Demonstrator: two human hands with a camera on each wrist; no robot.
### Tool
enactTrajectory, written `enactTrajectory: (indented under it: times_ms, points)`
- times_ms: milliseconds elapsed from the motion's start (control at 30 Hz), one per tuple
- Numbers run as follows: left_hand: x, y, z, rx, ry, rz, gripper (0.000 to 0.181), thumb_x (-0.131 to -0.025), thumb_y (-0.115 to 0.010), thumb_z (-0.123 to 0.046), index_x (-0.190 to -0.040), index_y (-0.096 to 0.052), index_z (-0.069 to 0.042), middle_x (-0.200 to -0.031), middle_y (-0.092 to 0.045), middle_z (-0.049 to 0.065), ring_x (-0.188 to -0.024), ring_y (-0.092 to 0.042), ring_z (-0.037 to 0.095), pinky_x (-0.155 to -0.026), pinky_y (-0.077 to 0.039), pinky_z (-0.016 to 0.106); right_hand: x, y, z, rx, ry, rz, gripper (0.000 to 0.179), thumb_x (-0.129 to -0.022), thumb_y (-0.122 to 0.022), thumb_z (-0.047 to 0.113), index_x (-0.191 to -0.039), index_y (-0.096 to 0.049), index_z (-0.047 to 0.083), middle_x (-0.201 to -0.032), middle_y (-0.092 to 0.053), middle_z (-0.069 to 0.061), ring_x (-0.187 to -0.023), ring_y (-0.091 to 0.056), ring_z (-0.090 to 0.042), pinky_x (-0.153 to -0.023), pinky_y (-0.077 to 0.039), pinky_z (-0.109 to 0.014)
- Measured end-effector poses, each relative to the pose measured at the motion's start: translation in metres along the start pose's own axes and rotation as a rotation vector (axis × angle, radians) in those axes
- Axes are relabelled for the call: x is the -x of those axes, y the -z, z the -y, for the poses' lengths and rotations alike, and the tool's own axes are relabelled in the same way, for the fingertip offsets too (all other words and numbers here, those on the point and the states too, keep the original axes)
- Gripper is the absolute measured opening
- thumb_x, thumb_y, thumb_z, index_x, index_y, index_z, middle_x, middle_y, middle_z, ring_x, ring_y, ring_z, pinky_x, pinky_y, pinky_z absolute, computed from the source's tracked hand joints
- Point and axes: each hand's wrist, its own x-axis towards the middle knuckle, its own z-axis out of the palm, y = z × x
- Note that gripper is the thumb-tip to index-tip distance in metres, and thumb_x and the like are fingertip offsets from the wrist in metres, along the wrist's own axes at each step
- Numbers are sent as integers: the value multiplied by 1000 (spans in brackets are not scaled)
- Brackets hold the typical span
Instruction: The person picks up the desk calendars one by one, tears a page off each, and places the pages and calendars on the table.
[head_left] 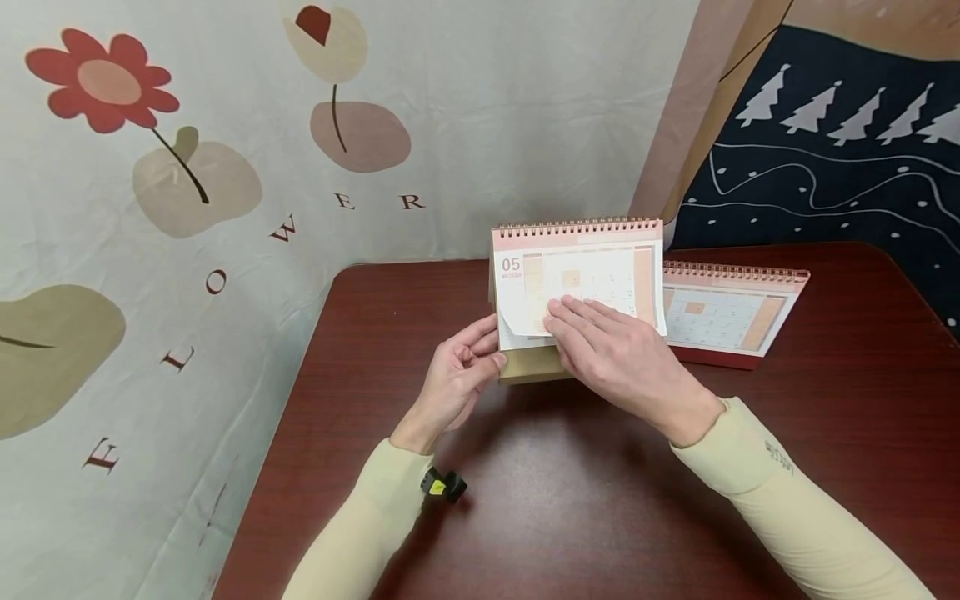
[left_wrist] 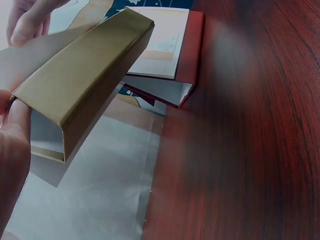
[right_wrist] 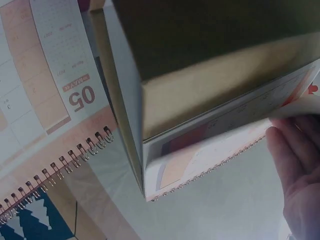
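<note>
A desk calendar (head_left: pixel 536 258) with a gold base (head_left: pixel 536 369), spiral binding on top and "05" on its page is tilted up in the hands. My left hand (head_left: pixel 457 371) grips its lower left corner; in the left wrist view a finger (left_wrist: pixel 19 117) reaches into the hollow end of the gold base (left_wrist: pixel 85 65). My right hand (head_left: pixel 622 350) lies over the front page with fingers extended. That page's lower edge bends away from the sheets behind it. In the right wrist view, the right fingertips (right_wrist: pixel 280 140) touch the lifted page (right_wrist: pixel 210 142).
A second spiral desk calendar (head_left: pixel 723 312) with a red base (head_left: pixel 716 358) stands behind to the right, partly hidden by the first. Both are at the far side of a dark red wooden table (head_left: pixel 525 517). A flower-printed cloth (head_left: pixel 450 100) hangs behind.
</note>
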Motion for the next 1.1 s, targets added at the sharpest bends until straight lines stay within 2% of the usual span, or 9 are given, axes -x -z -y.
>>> enactTrajectory:
  times_ms: [167,400,500,633,733,833,967,1100]
  points:
    - [0,2,3,4,-5,11,61,-93,-43,21,-153,-29,18,-149,-44,38,-117,-62,14,-87,-55,21,0,2,0,-20,-16,-48,29,-109,-45,13,-113,-68,-5,-115,-75,-17,-107,-73,-28,-93,-57,-44]
    - [0,1,2,6,5,-4,62,-93,-44,20,-153,-28,18,-149,-43,39,-118,-63,15,-89,-55,22,2,3,0,-89,-73,-84,24,-105,-61,16,-113,-71,-4,-114,-76,-16,-104,-74,-28,-88,-59,-45]
    - [0,2,2,6,5,-5,61,-93,-45,19,-152,-30,17,-148,-43,39,-115,-63,15,-86,-55,21,3,4,0,-132,-102,-77,23,-99,-71,14,-115,-72,-2,-116,-76,-16,-106,-74,-28,-88,-59,-45]
    - [-1,3,2,7,-1,-6,61,-93,-45,19,-153,-32,16,-147,-45,39,-110,-64,13,-79,-54,19,4,5,0,-234,-163,-67,36,-84,-85,9,-118,-75,2,-118,-75,-13,-110,-72,-27,-90,-58,-46]
    - [-1,4,2,9,-5,-9,61,-93,-45,20,-152,-33,15,-145,-48,38,-106,-64,13,-74,-53,18,5,6,-1,-334,-219,-76,41,-78,-89,5,-117,-77,4,-118,-76,-11,-112,-72,-26,-92,-57,-45]
    - [-1,6,1,7,-9,-3,60,-93,-46,19,-152,-33,15,-144,-49,37,-105,-64,13,-72,-53,18,6,5,-2,-413,-260,-95,35,-80,-87,6,-115,-79,6,-118,-76,-8,-112,-72,-25,-95,-56,-41]
    - [-1,8,1,6,-13,5,60,-94,-46,19,-152,-34,15,-144,-51,35,-105,-65,12,-72,-53,18,7,4,-4,-479,-281,-120,24,-96,-75,22,-113,-81,7,-117,-77,-6,-112,-72,-24,-101,-52,-31]
    - [-1,8,1,22,-8,-2,60,-93,-46,20,-152,-34,15,-142,-55,32,-99,-65,11,-72,-53,18,6,3,-5,-514,-299,-140,38,-104,-60,37,-115,-80,6,-116,-77,-6,-112,-72,-25,-104,-48,-25]
